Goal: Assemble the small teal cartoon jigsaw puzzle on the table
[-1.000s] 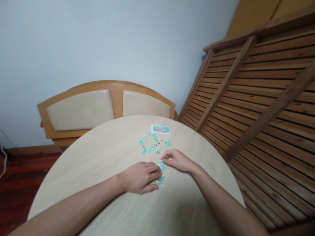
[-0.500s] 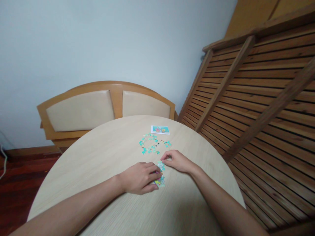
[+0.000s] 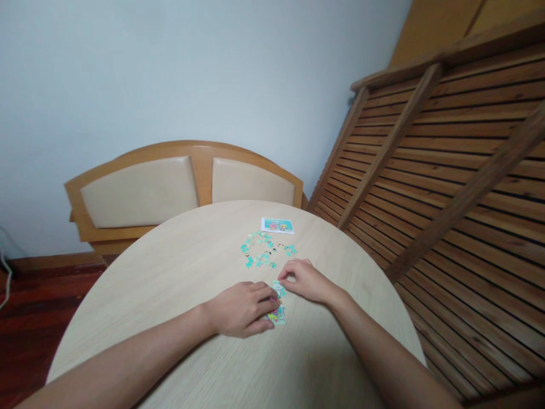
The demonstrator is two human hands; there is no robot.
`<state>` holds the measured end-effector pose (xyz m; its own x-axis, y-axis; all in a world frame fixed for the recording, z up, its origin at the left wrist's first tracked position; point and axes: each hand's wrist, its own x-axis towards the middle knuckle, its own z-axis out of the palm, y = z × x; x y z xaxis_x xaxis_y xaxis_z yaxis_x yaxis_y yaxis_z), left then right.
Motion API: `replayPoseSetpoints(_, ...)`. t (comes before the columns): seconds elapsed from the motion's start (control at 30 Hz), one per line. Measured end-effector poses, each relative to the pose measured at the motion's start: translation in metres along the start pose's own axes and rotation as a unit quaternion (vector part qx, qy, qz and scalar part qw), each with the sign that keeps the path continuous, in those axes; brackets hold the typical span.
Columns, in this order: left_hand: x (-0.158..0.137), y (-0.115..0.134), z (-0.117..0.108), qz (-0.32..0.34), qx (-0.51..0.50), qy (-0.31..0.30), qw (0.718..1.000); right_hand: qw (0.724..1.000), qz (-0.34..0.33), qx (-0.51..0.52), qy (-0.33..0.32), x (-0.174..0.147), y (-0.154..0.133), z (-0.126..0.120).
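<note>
A partly joined jigsaw puzzle (image 3: pixel 279 314) in green, pink and yellow lies on the round table near its middle. My left hand (image 3: pixel 244 308) rests over its left side, fingers stretched out and lying flat, so much of the picture is covered. At the puzzle's top edge, my right hand (image 3: pixel 304 279) has thumb and forefinger pinched together on a small puzzle piece, mostly hidden by the fingertips. Beyond both hands, several loose puzzle pieces (image 3: pixel 260 261) in turquoise are scattered in a rough ring.
A small picture card (image 3: pixel 277 225) with cartoon figures lies behind the loose pieces. The pale wooden table (image 3: pixel 179 261) has a rounded edge. A padded headboard (image 3: pixel 140 193) stands against the wall behind it, and a slatted wooden panel (image 3: pixel 409 147) leans at the right.
My right fingertips have shifted very slightly at the puzzle's top edge. My left hand stays in place on the puzzle.
</note>
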<state>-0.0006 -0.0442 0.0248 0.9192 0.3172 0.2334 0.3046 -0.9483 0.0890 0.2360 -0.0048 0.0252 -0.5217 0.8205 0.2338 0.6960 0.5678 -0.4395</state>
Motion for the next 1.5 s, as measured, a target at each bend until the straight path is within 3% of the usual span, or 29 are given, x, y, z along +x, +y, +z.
replayPoseSetpoints(0.57, 0.000, 0.000, -0.001, 0.005, 0.000, 0.006, 1.000, 0.991, -0.102, -0.078, -0.027, -0.001, 0.002, -0.009)
replayPoseSetpoints(0.93, 0.001, 0.002, -0.003, 0.001, 0.011, -0.006, 1.000, 0.995, -0.083, -0.050, 0.023, 0.002, 0.007, 0.004)
replayPoseSetpoints(1.1, 0.000, 0.001, -0.001, 0.003, 0.011, 0.004, 1.000, 0.994, -0.084, -0.062, -0.021, 0.003, 0.006, 0.010)
replayPoseSetpoints(1.33, 0.000, 0.001, -0.001, 0.000, 0.012, -0.004, 1.000, 0.995, -0.062, -0.072, 0.003, 0.003, 0.009, 0.008)
replayPoseSetpoints(1.5, 0.000, 0.000, -0.001, 0.002, 0.014, -0.003, 1.000, 0.997, -0.045, -0.064, -0.028, 0.010, 0.011, 0.014)
